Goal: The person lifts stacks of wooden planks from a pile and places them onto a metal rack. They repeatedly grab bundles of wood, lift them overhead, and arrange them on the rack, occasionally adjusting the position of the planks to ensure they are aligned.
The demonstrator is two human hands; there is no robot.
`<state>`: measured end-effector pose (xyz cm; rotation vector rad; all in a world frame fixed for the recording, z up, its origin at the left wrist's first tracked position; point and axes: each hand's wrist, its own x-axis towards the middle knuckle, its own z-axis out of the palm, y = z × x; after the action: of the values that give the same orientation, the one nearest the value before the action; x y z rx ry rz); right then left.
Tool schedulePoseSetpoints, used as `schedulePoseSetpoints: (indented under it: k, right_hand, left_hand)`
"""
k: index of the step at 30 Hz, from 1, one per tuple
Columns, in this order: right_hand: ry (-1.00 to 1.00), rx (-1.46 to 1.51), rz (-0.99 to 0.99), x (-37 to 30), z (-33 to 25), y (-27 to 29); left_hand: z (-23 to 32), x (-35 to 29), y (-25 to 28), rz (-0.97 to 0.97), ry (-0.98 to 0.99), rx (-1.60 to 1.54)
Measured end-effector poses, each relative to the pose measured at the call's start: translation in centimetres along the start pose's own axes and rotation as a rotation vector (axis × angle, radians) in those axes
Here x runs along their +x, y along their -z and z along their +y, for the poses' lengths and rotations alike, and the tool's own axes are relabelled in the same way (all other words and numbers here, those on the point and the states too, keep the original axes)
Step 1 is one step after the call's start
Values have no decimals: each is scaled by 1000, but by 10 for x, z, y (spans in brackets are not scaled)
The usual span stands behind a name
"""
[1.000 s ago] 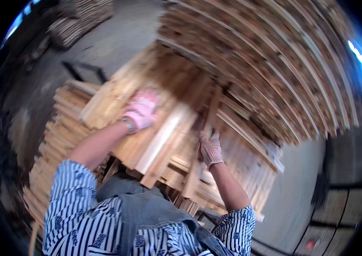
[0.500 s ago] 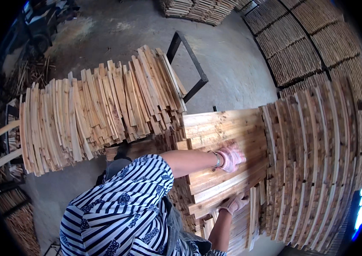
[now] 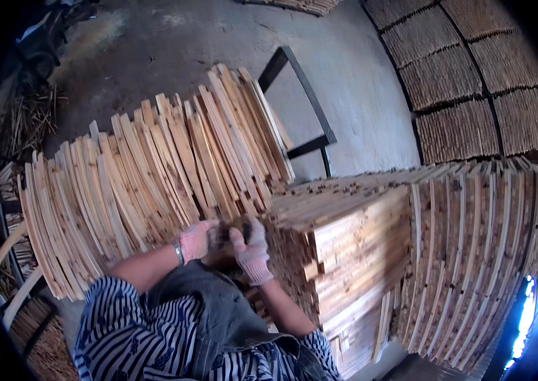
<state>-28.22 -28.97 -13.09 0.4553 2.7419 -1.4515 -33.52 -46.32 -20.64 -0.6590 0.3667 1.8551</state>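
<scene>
Both my hands wear pale pink knit gloves and meet at the foot of a fan of thin curved wooden slats [image 3: 154, 171] that lean on edge. My left hand [image 3: 196, 241] is curled around the lower end of a slat. My right hand [image 3: 251, 253] is close beside it, fingers up, gripping the same spot. Something small and dark lies between the two hands, too shadowed to name. Right of my hands stands a squared block of stacked wooden boards [image 3: 351, 247].
A black metal frame [image 3: 300, 108] rises behind the slats on the concrete floor [image 3: 205, 38]. More rows of slats on edge [image 3: 472, 254] fill the right side, and bundled stacks [image 3: 472, 70] line the far wall. Bent wood pieces [image 3: 8, 273] lie at the left.
The view has swung from the large pile to the leaning slats. My left hand left the top of the board block and both hands came together at the slats' lower ends.
</scene>
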Motion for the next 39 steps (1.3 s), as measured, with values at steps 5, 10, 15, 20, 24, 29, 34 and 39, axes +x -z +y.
schedulePoseSetpoints:
  k: [5, 10, 15, 20, 24, 29, 34, 39]
  right_hand:
    - [-328, -322, -158, 116, 86, -80]
    - [-268, -544, -31, 234, 103, -70]
    - [-275, -589, -36, 332, 161, -73]
    - [-207, -719, -30, 337, 178, -108]
    - [-127, -759, -7, 318, 176, -110]
    - [-184, -591, 15, 277, 146, -133]
    - [-440, -429, -7, 285, 129, -128]
    - [-521, -337, -178, 295, 153, -116]
  left_hand:
    - [19, -5, 45, 125, -191, 81]
    - [-6, 39, 120, 23, -141, -151]
    - [-3, 106, 162, -80, -248, -186]
    - [67, 184, 124, 145, -385, -38]
    - [116, 228, 82, 313, -429, 155]
    - [151, 232, 34, 344, -361, 197]
    - [164, 256, 49, 439, -434, 336]
    - [157, 259, 15, 693, -508, 370]
